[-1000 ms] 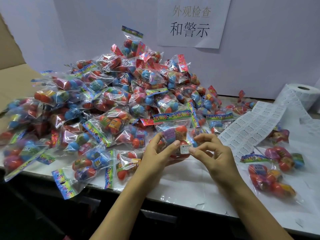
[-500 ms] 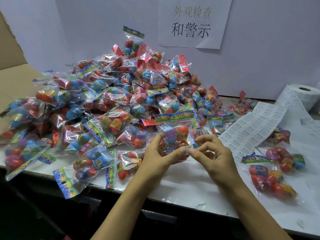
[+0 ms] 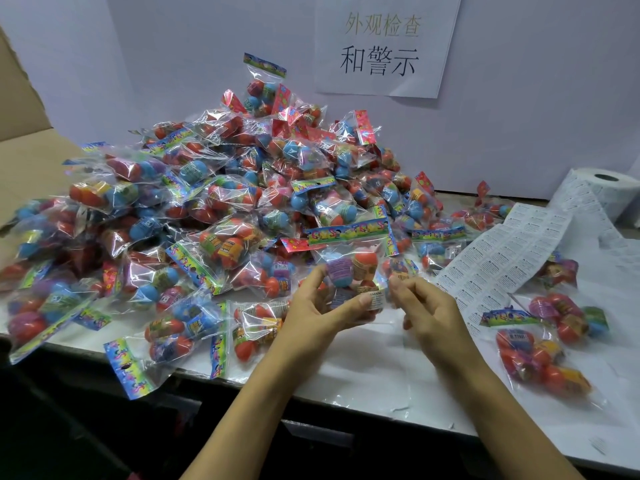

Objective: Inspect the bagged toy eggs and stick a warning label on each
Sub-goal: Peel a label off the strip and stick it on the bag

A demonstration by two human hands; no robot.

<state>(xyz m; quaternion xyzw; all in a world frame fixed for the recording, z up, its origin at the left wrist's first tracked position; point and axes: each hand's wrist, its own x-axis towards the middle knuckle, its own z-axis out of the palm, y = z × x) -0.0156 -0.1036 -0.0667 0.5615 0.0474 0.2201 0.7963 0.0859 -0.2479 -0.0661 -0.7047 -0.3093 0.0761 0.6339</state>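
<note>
My left hand point(image 3: 311, 317) holds a clear bag of toy eggs point(image 3: 349, 268) upright over the table's front. Its thumb presses a small white warning label point(image 3: 375, 297) onto the bag's lower front. My right hand point(image 3: 429, 313) hovers just right of the bag with fingers loosely curled. Its fingertips are at the bag's right edge and grip nothing that I can see. An unrolled strip of labels point(image 3: 502, 261) runs from a label roll point(image 3: 602, 192) at the far right.
A big pile of bagged eggs point(image 3: 214, 209) fills the left and middle of the white table point(image 3: 363, 368). Two bags point(image 3: 540, 351) lie apart at the right. A cardboard box point(image 3: 20, 161) stands at the left, a paper sign point(image 3: 381, 46) on the back wall.
The label went onto the bag's lower front. My left thumb slid over it, and my right fingers drew back slightly to the right.
</note>
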